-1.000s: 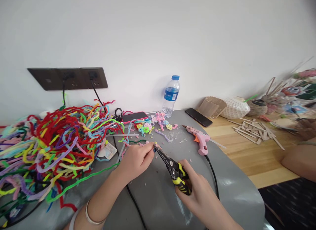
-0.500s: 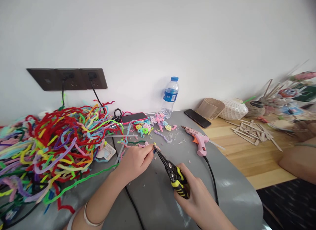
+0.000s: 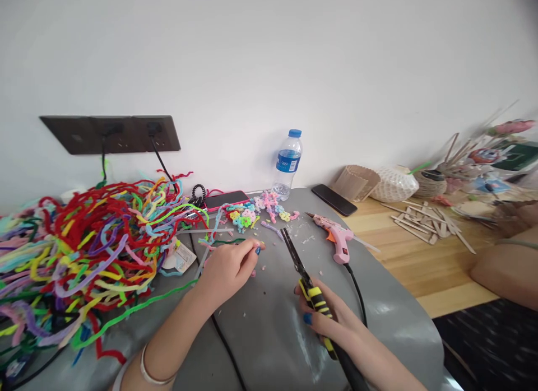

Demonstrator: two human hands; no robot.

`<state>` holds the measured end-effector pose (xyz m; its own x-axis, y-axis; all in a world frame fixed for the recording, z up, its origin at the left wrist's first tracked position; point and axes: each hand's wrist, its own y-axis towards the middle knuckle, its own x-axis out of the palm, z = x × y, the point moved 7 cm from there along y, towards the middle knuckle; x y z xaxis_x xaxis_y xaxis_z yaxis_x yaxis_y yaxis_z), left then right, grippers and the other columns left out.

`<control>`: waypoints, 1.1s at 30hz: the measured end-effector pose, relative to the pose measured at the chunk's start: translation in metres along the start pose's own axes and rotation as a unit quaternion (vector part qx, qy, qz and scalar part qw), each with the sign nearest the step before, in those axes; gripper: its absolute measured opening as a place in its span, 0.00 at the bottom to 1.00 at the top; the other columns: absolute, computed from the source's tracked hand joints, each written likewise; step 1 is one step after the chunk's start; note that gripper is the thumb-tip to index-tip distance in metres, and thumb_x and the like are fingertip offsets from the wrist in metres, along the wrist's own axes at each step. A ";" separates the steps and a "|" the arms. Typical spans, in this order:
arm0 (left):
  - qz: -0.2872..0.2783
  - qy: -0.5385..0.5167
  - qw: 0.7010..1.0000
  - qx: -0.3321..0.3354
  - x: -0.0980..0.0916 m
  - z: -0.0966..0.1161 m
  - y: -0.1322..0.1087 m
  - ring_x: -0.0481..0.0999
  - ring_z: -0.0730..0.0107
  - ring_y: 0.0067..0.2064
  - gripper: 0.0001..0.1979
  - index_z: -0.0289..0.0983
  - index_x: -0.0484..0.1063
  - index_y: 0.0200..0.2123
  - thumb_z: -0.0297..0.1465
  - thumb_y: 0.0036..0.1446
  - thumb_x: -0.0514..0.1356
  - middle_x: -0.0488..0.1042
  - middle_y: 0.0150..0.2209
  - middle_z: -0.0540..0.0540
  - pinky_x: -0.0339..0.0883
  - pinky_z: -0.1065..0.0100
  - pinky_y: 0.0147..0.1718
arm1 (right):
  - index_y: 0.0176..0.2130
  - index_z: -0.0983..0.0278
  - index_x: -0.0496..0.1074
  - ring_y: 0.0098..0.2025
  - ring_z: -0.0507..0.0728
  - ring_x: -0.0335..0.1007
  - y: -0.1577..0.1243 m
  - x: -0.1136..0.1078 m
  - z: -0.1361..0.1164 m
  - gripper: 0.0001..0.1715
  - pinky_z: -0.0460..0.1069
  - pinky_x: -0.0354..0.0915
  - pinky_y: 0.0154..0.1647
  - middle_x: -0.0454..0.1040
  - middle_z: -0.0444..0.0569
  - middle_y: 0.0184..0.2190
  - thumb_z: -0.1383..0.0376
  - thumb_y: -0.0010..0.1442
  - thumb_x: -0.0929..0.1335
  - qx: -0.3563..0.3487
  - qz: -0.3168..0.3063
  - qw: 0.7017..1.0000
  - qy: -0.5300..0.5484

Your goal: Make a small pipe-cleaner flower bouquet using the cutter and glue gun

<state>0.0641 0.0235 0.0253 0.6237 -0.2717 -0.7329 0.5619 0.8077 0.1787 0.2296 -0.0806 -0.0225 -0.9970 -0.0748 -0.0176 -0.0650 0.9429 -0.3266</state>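
My left hand (image 3: pixel 229 268) rests on the grey table cover (image 3: pixel 269 324), fingertips pinched on a small pipe-cleaner piece (image 3: pixel 257 246). My right hand (image 3: pixel 332 318) grips the yellow-and-black handles of the pliers (image 3: pixel 305 276), whose black jaws point up and away toward the small pastel pipe-cleaner shapes (image 3: pixel 256 209). The jaws are apart from my left fingers. A big tangle of coloured pipe cleaners (image 3: pixel 88 245) lies to the left.
A pink glue gun (image 3: pixel 336 237) with a black cord lies right of the pliers. A water bottle (image 3: pixel 286 164), two phones (image 3: pixel 227 199) (image 3: pixel 334 199), wooden sticks (image 3: pixel 424 223) and baskets stand farther back. Another person's arm (image 3: pixel 504 262) shows at the right.
My right hand swung the pliers away from my left fingertips; the jaws now point up toward the far side. The left hand stayed nearly still.
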 end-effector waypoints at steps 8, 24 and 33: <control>0.014 0.025 1.000 0.001 -0.003 0.001 0.000 0.68 0.71 0.20 0.14 0.40 0.71 0.42 0.29 0.66 0.46 0.68 0.17 0.56 0.50 0.70 0.23 | 0.41 0.64 0.68 0.22 0.47 0.51 -0.008 0.031 0.003 0.25 0.47 0.56 0.28 0.58 0.38 0.26 0.54 0.47 0.71 0.169 -0.272 0.865 0.387; -0.002 0.047 0.999 -0.012 -0.001 -0.003 0.001 0.68 0.69 0.21 0.13 0.39 0.70 0.40 0.30 0.66 0.45 0.70 0.19 0.54 0.51 0.70 0.24 | 0.53 0.70 0.71 0.42 0.60 0.71 -0.020 0.043 0.025 0.33 0.61 0.64 0.50 0.73 0.54 0.41 0.53 0.56 0.63 0.239 -0.231 0.813 0.478; -0.035 0.017 0.999 -0.020 0.006 -0.003 0.002 0.76 0.68 0.28 0.11 0.40 0.71 0.41 0.31 0.65 0.49 0.76 0.23 0.52 0.60 0.70 0.29 | 0.53 0.69 0.75 0.39 0.57 0.74 -0.030 0.038 0.055 0.35 0.48 0.64 0.42 0.77 0.52 0.38 0.52 0.50 0.69 0.258 -0.209 0.817 0.472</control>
<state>0.0671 0.0249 0.0190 0.5643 -0.3105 -0.7650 0.5812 0.8075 0.1010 0.1958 -0.1299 -0.0648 -0.4947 0.1578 0.8546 -0.6249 0.6189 -0.4760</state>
